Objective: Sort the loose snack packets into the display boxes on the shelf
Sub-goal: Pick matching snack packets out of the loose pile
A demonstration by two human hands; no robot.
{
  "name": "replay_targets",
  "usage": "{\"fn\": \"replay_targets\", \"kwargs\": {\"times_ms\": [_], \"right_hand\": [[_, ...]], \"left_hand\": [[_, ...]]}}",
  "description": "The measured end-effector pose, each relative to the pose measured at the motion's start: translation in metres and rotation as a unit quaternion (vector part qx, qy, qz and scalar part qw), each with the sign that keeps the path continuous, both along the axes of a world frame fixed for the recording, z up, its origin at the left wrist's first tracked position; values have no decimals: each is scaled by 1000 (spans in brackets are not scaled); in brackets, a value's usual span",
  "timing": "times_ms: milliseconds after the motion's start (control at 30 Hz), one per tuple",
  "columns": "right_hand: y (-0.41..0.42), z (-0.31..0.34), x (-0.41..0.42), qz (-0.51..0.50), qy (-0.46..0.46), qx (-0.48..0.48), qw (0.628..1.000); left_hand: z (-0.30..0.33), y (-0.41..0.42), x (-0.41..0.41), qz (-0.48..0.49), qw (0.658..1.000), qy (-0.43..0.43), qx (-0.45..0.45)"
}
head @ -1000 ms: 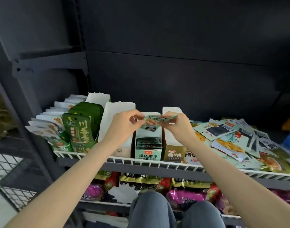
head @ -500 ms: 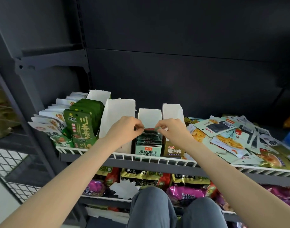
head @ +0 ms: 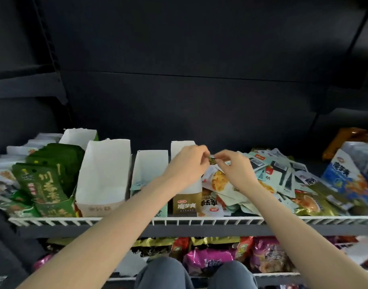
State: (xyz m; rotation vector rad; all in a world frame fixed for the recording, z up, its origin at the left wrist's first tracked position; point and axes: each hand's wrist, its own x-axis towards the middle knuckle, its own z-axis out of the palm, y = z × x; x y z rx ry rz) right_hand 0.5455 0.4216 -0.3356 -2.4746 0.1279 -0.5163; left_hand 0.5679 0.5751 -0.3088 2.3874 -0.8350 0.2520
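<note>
Head view: both hands pinching one small dark packet point(head: 212, 159) above the loose pile point(head: 268, 180), left hand point(head: 188, 163) and right hand point(head: 234, 166) at opposite ends, long axis running left-right, brown-fronted display box point(head: 184, 197) lying immediately left, nearer the left hand.

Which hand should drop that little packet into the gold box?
Probably the left hand. It hovers right over the gold box, pinching the small packet with the right hand, which sits over the loose pile.
</note>
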Motion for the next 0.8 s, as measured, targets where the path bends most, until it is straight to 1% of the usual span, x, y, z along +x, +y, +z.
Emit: {"fn": "replay_targets", "kwargs": {"times_ms": [100, 200, 267, 333, 433, 467, 533, 667, 733, 800], "right_hand": [[-40, -9, 17, -60, 36, -24, 997], [-72, -19, 38, -92, 95, -39, 990], [-87, -26, 52, -85, 130, -49, 987], [-98, -30, 66, -76, 160, -77, 981], [-113, -30, 82, -62, 236, -94, 965], [-116, -30, 85, -58, 257, -94, 960], [-121, -30, 91, -52, 277, -103, 954], [-122, -32, 92, -58, 276, -117, 952], [-121, -32, 91, -73, 261, -103, 957], [-118, -33, 87, -74, 221, -74, 970]], "left_hand": [[-2, -57, 20, -2, 998, -3, 63], [-15, -103, 47, 17, 985, 23, 168], [-25, -124, 70, 39, 969, 30, 241], [-32, -139, 97, 66, 952, 53, 295], [-38, -150, 120, 56, 931, 120, 340], [-39, -151, 124, 45, 927, 125, 352], [-39, -152, 128, 31, 927, 92, 362], [-38, -155, 124, 27, 922, -12, 386], [-32, -155, 121, 41, 930, -57, 361], [-21, -149, 115, 54, 943, -104, 312]]}}
